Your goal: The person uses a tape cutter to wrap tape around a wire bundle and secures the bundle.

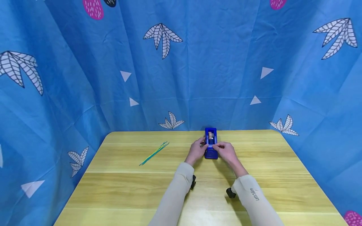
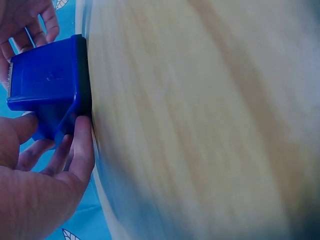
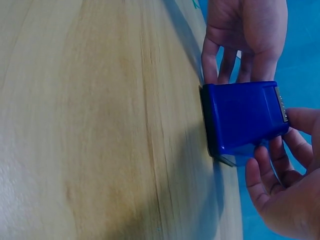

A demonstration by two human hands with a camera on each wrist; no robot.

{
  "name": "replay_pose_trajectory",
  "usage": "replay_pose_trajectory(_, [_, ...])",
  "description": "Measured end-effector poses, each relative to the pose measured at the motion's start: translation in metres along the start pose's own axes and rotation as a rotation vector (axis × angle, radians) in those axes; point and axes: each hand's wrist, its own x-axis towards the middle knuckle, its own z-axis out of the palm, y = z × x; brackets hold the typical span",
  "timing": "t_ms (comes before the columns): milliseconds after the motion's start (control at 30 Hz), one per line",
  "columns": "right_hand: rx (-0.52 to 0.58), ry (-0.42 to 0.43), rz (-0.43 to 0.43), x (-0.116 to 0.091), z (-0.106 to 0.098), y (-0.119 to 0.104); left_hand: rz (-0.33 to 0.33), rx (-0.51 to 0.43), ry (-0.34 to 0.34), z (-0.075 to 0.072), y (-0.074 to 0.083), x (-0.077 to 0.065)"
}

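Observation:
A blue tape dispenser point(image 1: 211, 153) stands near the far edge of the table, a roll of tape point(image 1: 210, 135) seated in its hollow. My left hand point(image 1: 197, 150) holds the dispenser's left side, fingers curled along its wall and thumb near the top. At the other side is my right hand point(image 1: 227, 151); its thumb and forefinger come together at the dispenser's serrated cutter point(image 3: 281, 104), pinching the tape end there. The remaining right fingers curl loosely beside the wall. The clear tape itself barely shows between the hands.
Several thin yellow and green strips point(image 1: 154, 153) lie in a bundle on the wooden table point(image 1: 121, 188), left of the hands. A blue patterned curtain point(image 1: 215, 69) hangs right behind the table's far edge and along both sides.

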Motion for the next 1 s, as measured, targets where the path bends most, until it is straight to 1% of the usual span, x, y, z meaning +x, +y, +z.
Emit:
replay_pose_trajectory(233, [-0.02,0.001,-0.035,0.0,-0.002,-0.002,-0.019,-0.007,-0.016,0.001,0.001,0.001])
replay_pose_trajectory(400, [-0.053,-0.007,-0.066,-0.002,-0.004,-0.007,-0.032,-0.016,-0.013,0.002,-0.001,0.002])
replay_pose_trajectory(667, [-0.123,0.003,-0.082,0.002,-0.004,-0.008,-0.024,0.006,-0.016,0.003,-0.004,0.004])
replay_pose_trajectory(1000, [-0.189,0.014,-0.088,0.002,-0.004,-0.015,-0.028,-0.009,-0.026,0.001,-0.004,0.005])
